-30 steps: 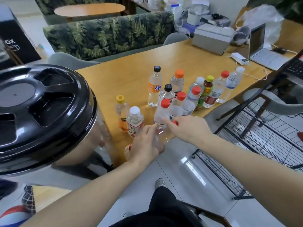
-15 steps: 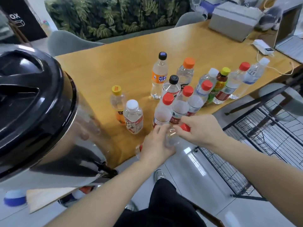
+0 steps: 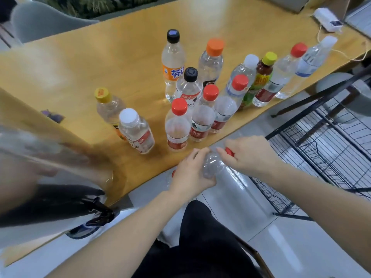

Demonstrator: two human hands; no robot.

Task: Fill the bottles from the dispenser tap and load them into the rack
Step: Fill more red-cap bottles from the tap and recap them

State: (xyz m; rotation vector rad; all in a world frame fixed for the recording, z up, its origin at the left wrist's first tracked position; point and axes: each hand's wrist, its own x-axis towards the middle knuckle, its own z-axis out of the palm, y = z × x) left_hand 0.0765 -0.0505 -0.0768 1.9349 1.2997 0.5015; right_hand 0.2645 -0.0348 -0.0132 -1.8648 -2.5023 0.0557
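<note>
Wooden table (image 3: pixel 84 63) in front of me, loaded with plastic bottles

So there's a whole cluster standing upright on it: a tall orange-label bottle (image 3: pixel 173 65) with a black cap at the back, an orange-cap bottle (image 3: pixel 210 61) just beside it, three red-cap bottles (image 3: pixel 177 125) bunched near my edge, and a yellow-cap bottle (image 3: pixel 107 109) with a white-cap bottle (image 3: pixel 136 131) touching it off to the left. More bottles run toward the right edge, including a green-label one (image 3: pixel 259 79). A white adapter (image 3: pixel 327 20) with its cable sits at the far right corner. The dispenser (image 3: pixel 50 157) stands on the left end, blurry.
</note>
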